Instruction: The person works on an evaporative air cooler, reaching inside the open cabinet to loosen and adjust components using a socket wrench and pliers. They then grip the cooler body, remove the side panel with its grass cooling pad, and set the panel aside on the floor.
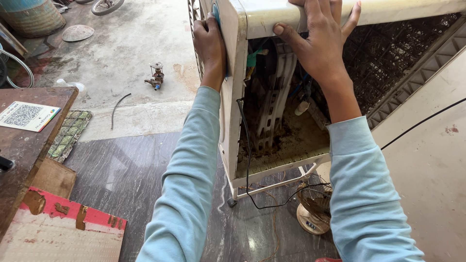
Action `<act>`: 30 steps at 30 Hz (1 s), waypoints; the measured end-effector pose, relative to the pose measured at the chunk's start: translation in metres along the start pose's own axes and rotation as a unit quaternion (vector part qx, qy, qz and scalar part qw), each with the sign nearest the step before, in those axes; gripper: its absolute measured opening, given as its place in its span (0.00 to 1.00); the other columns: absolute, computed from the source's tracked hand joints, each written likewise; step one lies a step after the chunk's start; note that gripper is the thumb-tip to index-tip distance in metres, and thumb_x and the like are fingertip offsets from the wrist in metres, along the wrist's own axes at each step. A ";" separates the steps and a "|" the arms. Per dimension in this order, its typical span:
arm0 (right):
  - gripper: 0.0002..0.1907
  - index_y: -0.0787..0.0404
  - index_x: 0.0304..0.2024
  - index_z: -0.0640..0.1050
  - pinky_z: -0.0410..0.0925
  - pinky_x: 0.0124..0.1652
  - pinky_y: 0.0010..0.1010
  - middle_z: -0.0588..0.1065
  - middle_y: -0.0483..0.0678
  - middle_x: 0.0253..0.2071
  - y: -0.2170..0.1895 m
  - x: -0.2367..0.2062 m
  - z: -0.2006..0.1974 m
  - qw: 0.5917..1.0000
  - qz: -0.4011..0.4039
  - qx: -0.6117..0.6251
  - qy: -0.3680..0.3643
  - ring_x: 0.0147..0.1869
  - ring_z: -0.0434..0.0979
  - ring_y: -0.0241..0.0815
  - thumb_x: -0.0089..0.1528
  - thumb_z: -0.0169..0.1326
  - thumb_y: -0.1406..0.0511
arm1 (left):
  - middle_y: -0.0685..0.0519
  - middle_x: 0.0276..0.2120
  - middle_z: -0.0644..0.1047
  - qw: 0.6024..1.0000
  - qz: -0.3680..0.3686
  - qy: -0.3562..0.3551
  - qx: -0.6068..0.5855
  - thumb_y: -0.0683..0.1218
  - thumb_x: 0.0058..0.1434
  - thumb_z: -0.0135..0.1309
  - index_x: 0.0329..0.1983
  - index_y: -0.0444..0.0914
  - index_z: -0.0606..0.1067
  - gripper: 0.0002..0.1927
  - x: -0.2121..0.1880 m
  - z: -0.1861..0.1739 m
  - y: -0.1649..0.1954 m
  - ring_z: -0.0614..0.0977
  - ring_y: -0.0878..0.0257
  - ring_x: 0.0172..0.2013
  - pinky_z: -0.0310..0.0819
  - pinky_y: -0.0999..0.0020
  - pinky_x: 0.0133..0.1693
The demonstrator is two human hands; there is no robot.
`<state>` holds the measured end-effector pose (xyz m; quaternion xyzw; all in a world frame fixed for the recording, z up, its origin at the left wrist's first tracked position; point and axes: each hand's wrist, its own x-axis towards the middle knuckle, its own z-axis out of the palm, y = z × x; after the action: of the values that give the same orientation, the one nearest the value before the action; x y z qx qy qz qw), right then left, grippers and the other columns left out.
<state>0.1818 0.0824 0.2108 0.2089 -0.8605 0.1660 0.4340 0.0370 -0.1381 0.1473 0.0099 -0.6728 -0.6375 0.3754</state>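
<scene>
While standing over the dark stone floor (131, 170), bracing the cream air cooler (388, 12) from two sides, with its open back and rusty, dirt-caked base facing this way and its small castor (232, 202) resting just ahead. Pressing the left hand (209, 46) against the front corner of the cabinet, fingers (201, 29) close together and curling round the edge, tips hidden behind the panel. Laying the right hand (318, 43) over the top rail, fingers (357, 12) slightly spread across the top and the thumb (281, 30) clamping the rail's near face. Judging from this hold, likely tipping or turning the cabinet, so probably worth: pushing evenly with both hands rather than pulling from the top alone, since the castors are looking ready to roll; gripping the solid corner and rail, not the thin grille or the brittle-looking pad at the right; minding the black cable (245, 160) trailing out of the base towards the little wire-cage fan (314, 208) on the floor, both lying close enough to be snagging or getting crushed; moving slowly, with loose grit sitting in the tray.
</scene>
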 end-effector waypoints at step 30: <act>0.44 0.51 0.61 0.74 0.24 0.68 0.73 0.71 0.41 0.55 0.000 0.004 0.000 1.000 0.017 -0.022 -0.011 0.73 0.60 0.45 0.64 0.42 0.26 | 0.52 0.21 0.79 0.997 -0.061 0.057 -0.004 0.52 0.65 0.57 0.25 0.38 0.75 0.17 0.000 0.000 0.005 0.78 0.65 0.18 0.72 0.67 0.21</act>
<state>0.1798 0.0821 0.2138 0.1865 -0.8721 0.1517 0.4262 0.0392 -0.1377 0.1517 0.0855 -0.6462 -0.6599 0.3738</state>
